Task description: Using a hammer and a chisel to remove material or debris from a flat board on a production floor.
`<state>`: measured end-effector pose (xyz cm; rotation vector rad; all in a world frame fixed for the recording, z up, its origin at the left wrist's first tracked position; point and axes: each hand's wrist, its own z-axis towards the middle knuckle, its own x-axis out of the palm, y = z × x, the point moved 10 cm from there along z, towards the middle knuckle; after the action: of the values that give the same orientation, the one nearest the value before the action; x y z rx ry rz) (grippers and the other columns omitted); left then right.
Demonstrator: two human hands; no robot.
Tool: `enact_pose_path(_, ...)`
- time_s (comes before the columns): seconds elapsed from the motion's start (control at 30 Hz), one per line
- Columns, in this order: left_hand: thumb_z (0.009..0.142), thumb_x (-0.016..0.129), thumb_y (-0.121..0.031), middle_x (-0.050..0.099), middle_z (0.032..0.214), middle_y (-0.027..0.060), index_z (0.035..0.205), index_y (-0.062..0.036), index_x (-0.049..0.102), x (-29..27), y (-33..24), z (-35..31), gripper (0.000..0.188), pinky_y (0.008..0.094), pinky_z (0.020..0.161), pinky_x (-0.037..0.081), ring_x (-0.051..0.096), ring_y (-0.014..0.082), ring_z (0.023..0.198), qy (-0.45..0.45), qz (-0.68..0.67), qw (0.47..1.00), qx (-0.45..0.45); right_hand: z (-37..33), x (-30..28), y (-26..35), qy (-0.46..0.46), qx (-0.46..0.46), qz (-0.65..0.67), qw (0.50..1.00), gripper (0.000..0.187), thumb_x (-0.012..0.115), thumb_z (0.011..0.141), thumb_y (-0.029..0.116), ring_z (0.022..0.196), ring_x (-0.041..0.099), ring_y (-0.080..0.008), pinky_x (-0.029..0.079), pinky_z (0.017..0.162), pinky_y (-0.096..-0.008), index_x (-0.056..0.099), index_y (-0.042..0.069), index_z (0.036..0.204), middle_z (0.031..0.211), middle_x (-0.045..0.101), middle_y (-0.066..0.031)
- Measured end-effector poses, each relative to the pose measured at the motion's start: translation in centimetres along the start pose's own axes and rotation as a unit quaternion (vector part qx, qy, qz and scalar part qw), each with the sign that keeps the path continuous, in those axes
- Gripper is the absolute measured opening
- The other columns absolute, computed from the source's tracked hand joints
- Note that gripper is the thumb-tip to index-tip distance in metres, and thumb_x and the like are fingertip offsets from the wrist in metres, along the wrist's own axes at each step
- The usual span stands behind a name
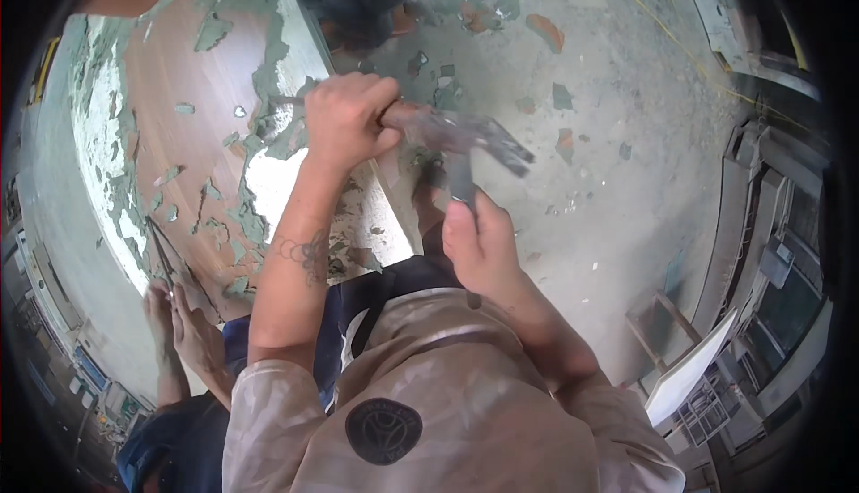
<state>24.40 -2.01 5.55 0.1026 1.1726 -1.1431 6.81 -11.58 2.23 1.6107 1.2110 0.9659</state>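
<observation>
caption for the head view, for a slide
Right hand gripping a hammer, left hand a slim tool, green flakes scattered below.

A claw hammer [456,138], its metal head dark and blurred, is held just beyond the right edge of the panel [183,68], its forked claw pointing right. A chisel-like tool [288,99], mostly hidden in the grip, aims its thin dark tip leftward, just inside that edge.
</observation>
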Motion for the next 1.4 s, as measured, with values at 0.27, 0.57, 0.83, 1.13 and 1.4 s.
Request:
enact_pose_path(0.27,0.057,0.071,-0.016,0.053,0.064,0.008,0.072,-0.0095,0.054,0.2,-1.9,1.3,0.023,0.0426,0.054,0.044,0.057,0.0318,0.06,-0.02,-0.043,0.999,-0.001,-1.0,-4.6,2.9,-0.022,0.029,0.028,0.999,0.036,0.037,0.113,0.032,0.047,0.039,-0.0067,0.034,0.042,-0.0237,0.043,0.006,0.088,0.06,0.04,0.0009)
enact_pose_path(0.57,0.055,0.07,-0.013,0.054,0.063,0.0035,0.07,-0.0133,0.053,-2.8,0.9,1.0,0.022,0.0401,0.051,0.044,0.059,0.0269,0.059,-0.085,-0.001,0.996,-0.04,-1.0,-6.4,4.2,-0.039,0.001,0.007,0.999,0.041,0.036,0.113,0.039,0.045,0.037,-0.0074,0.033,0.04,-0.0245,0.043,0.006,0.089,0.06,0.038,0.0004)
enact_pose_path(0.83,0.054,0.069,-0.012,0.055,0.062,0.0035,0.069,-0.0127,0.054,-3.5,-0.3,0.4,0.021,0.0387,0.05,0.044,0.058,0.0259,0.057,-0.122,-0.041,0.991,-0.029,0.3,-4.5,6.4,-0.031,-0.006,0.006,0.999,0.042,0.038,0.112,0.042,0.044,0.037,-0.0082,0.032,0.039,-0.0249,0.043,0.006,0.091,0.061,0.039,-0.0014)
enact_pose_path(1.13,0.052,0.07,-0.015,0.051,0.062,0.0038,0.069,-0.0126,0.052,-2.4,-1.9,0.4,0.025,0.0399,0.053,0.044,0.057,0.0268,0.059,-0.097,-0.059,0.994,-0.003,-0.4,-3.3,8.5,-0.058,-0.018,-0.011,0.998,0.042,0.038,0.112,0.043,0.044,0.037,-0.0078,0.032,0.038,-0.0241,0.043,0.006,0.091,0.059,0.038,-0.0002)
enact_pose_path(1.4,0.052,0.071,-0.016,0.051,0.062,0.0039,0.069,-0.0126,0.052,-2.5,-2.0,1.2,0.026,0.04,0.052,0.043,0.057,0.0262,0.058,-0.111,-0.052,0.992,-0.007,-1.2,-4.5,6.9,-0.071,-0.022,-0.01,0.997,0.042,0.038,0.113,0.042,0.043,0.036,-0.0075,0.032,0.038,-0.0247,0.044,0.006,0.091,0.058,0.038,0.0002)
